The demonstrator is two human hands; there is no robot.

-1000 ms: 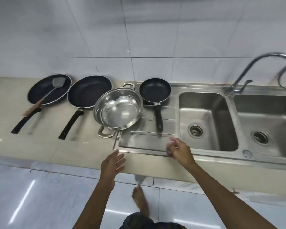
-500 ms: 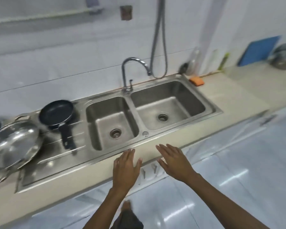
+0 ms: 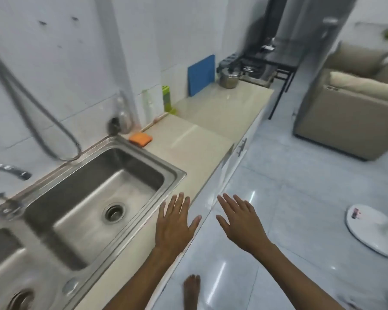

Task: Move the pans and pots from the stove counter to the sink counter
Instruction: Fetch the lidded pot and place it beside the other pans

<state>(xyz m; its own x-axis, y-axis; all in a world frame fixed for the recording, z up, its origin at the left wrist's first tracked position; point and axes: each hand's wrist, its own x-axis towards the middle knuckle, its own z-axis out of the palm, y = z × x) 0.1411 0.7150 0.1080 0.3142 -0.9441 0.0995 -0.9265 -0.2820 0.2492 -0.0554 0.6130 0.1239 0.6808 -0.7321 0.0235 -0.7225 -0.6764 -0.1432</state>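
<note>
My left hand (image 3: 174,222) is open, fingers spread, above the front edge of the beige sink counter (image 3: 184,139). My right hand (image 3: 240,220) is open too, over the floor just right of that edge. Both hands hold nothing. A steel pot (image 3: 229,78) with a dark handle stands far off at the end of the counter, beside the black stove (image 3: 264,63). The double steel sink (image 3: 94,198) fills the lower left. The pans moved earlier are out of view to the left.
An orange sponge (image 3: 140,139) lies by the sink's far corner. A blue board (image 3: 201,74) leans on the wall, with a green bottle (image 3: 167,100) and clear bottles nearby. A white round base (image 3: 372,229) sits on the floor at right; a beige sofa (image 3: 354,104) behind.
My view has swung right from the pans and steel bowl on the drainboard, past the sink, toward the stove end. Both hands stayed empty and opened flat.
</note>
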